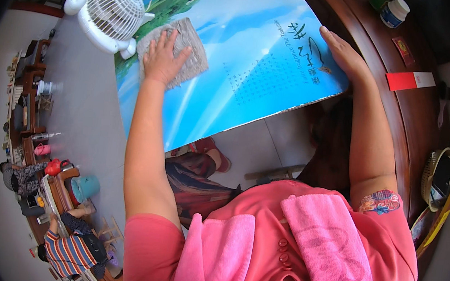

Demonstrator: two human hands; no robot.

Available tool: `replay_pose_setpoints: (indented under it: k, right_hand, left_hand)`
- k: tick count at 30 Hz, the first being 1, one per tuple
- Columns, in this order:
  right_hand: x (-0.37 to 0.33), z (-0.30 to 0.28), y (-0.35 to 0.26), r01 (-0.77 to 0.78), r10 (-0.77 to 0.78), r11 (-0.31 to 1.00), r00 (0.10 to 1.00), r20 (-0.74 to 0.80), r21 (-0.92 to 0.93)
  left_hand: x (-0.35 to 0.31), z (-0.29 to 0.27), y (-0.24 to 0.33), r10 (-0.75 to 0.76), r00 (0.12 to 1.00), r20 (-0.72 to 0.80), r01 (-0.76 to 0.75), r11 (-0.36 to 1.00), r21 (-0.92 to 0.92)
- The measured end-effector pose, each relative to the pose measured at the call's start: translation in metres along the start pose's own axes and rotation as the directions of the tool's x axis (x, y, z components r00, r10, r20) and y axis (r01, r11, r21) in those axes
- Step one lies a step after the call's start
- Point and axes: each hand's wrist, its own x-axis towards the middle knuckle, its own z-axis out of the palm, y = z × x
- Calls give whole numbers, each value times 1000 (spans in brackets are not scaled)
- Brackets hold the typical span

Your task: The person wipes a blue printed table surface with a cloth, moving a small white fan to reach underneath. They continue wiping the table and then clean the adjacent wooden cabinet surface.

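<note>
A large flat panel [206, 110], printed with blue sky, green hills and dark writing, lies in front of me. My left hand [165, 57] is spread flat on a folded grey cloth [193, 58], which rests on the panel's left part. At the right side of the panel, my right hand [345, 54] lies along the edge with its fingers stretched out. Its palm side and what lies under it are hidden. Close beyond my left hand stands a white fan [111, 14] with a round grille.
Along the right runs a dark wooden surface [379, 75] bearing a red and white card [410, 81], a white bottle [395, 12] and a basket [435, 177]. A pink towel [329, 249] hangs over my chest. Far left, a person in a striped shirt [68, 253] is near a light-blue bucket [85, 187].
</note>
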Motion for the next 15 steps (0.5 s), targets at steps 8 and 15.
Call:
replay_pose_setpoints:
  k: [8, 15]
  right_hand:
    - [-12, 1, -14, 9, -20, 993, 995, -98, -116]
    - [-7, 3, -12, 44, -47, 998, 997, -56, -55]
  left_hand:
    - [88, 11, 13, -22, 1000, -10, 22, 1000, 13]
    - [93, 0, 28, -156, 988, 10, 156, 988, 3]
